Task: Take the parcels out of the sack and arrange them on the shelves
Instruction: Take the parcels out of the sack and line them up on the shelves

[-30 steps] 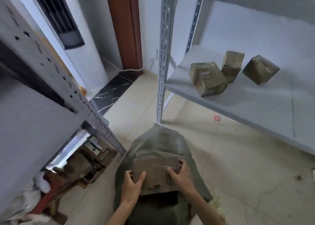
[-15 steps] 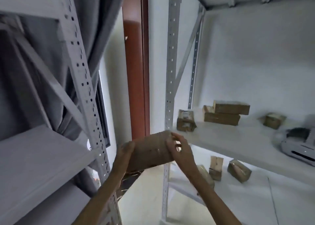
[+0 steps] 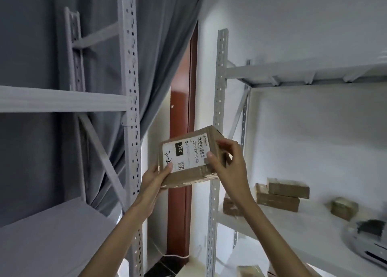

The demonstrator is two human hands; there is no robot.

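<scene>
Parcel [image 3: 189,156] held up in the gap between the two racks, label facing the camera. Left hand [image 3: 156,177] grips its lower left corner, right hand [image 3: 227,161] pinches the right edge — fingertip hold only, so it could slip or clip the upright [image 3: 218,100]. Right shelf [image 3: 293,230] holds stacked boxes [image 3: 280,194] and a small one [image 3: 344,207]; sack not in view.

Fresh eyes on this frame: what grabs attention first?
The cardboard parcel at centre, white shipping label up, held in the air between the left hand and right hand. Behind it on the right, two stacked brown boxes sit on the white shelf; a grey curtain hangs at upper left.
</scene>
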